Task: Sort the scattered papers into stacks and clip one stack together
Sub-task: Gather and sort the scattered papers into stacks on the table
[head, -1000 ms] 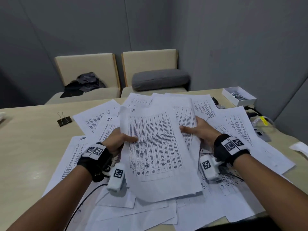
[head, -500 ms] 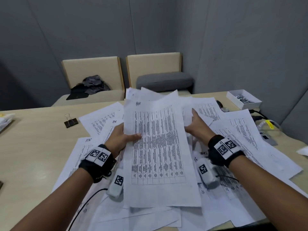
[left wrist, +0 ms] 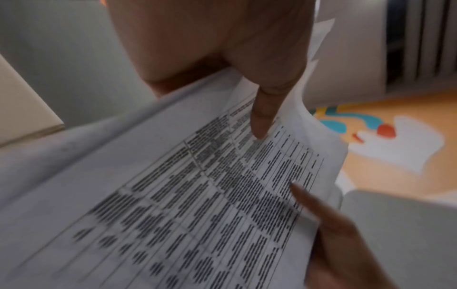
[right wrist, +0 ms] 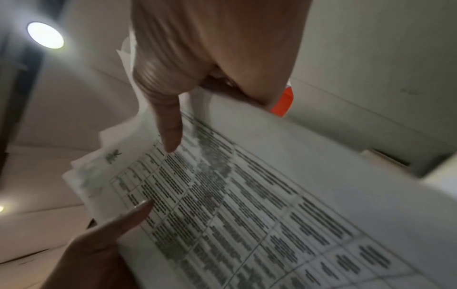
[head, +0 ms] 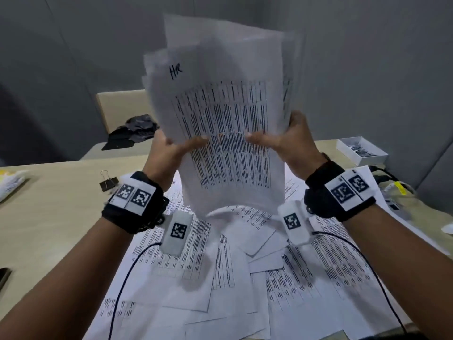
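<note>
I hold a stack of printed sheets (head: 220,114) upright above the table, its top sheet marked "HR" by hand. My left hand (head: 171,148) grips the stack's left edge, thumb on the front. My right hand (head: 286,141) grips the right edge the same way. The left wrist view shows the stack (left wrist: 197,195) with my left thumb pressed on its table print, and the right wrist view shows the stack (right wrist: 247,205) under my right thumb. Many more printed papers (head: 245,266) lie scattered on the beige table (head: 49,217). A black binder clip (head: 107,182) sits left of them.
A white box (head: 362,154) holding small dark items stands at the table's far right, with cables and a yellow-tagged item (head: 399,187) near it. Two beige chairs (head: 120,106) stand behind the table, one with dark clothes. A yellow-white packet (head: 9,182) lies at the far left.
Both hands have raised the stack from lying low over the table to standing upright and high before the camera. The head view has tilted up.
</note>
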A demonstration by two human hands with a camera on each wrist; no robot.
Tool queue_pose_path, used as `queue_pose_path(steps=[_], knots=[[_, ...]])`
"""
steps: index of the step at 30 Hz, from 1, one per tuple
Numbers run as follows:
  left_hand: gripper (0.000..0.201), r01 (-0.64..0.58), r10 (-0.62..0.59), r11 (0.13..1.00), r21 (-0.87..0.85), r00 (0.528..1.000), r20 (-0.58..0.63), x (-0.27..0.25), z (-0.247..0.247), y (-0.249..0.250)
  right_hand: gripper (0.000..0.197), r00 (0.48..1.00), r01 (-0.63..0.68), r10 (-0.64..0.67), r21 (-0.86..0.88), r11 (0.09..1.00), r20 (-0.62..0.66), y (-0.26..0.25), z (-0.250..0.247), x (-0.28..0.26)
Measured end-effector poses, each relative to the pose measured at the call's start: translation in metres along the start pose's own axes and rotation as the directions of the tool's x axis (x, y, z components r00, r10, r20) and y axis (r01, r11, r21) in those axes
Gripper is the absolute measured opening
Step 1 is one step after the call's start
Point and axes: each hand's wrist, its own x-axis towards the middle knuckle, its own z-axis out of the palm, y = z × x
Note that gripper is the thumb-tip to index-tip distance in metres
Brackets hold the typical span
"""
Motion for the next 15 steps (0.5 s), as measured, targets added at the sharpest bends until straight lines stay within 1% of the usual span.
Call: queue_pose_path(steps=[1, 2, 3, 5, 6, 7, 10, 11, 13, 15], knots=[[0.057, 0.008, -0.008, 1.0, 0.02, 1.0, 0.016, -0.004, 0.0, -0.006, 0.089, 0.999, -0.035, 0.034, -0.015, 0.999, -0.022, 0.003, 0.002, -0.004], [0.054, 0.019, -0.02, 0.999, 0.047, 0.999, 0.031, -0.009, -0.001, -0.013, 0.092, 0.997, -0.063, 0.063, -0.011, 0.998, -0.053, 0.012, 0.001, -0.006], [0.05, 0.029, -0.033, 0.997, 0.076, 0.999, 0.043, -0.013, -0.001, -0.021, 0.082, 0.993, -0.085, 0.085, -0.006, 0.996, -0.081, 0.021, 0.0, -0.009], [0.045, 0.04, -0.048, 0.99, 0.134, 0.997, 0.053, -0.02, -0.001, -0.035, 0.05, 0.989, -0.091, 0.09, 0.002, 0.996, -0.118, 0.029, -0.002, -0.015], [0.041, 0.041, -0.05, 0.987, 0.153, 0.997, 0.053, -0.022, 0.0, -0.039, 0.044, 0.987, -0.084, 0.084, 0.002, 0.996, -0.14, 0.03, -0.002, -0.016], [0.036, 0.04, -0.047, 0.987, 0.158, 0.998, 0.045, -0.022, 0.002, -0.041, 0.045, 0.983, -0.072, 0.071, -0.002, 0.997, -0.167, 0.028, -0.003, -0.017], [0.017, 0.016, -0.018, 0.989, 0.146, 1.0, 0.011, -0.018, 0.011, -0.026, 0.064, 0.966, 0.001, 0.0, 0.006, 1.0, -0.26, 0.015, -0.006, -0.012], [0.015, -0.007, 0.007, 0.992, 0.124, 1.0, 0.0, -0.015, 0.014, -0.018, 0.066, 0.961, 0.022, -0.021, -0.001, 1.0, -0.277, 0.006, -0.006, -0.011], [0.03, -0.053, 0.056, 0.996, 0.076, 0.997, -0.045, -0.009, 0.016, -0.001, 0.059, 0.962, 0.06, -0.065, -0.027, 0.998, -0.264, -0.009, -0.007, -0.009], [0.04, -0.075, 0.073, 0.997, -0.015, 0.993, -0.095, 0.002, 0.013, 0.006, 0.048, 0.977, 0.036, -0.039, -0.021, 0.999, -0.212, -0.014, -0.007, -0.007]])
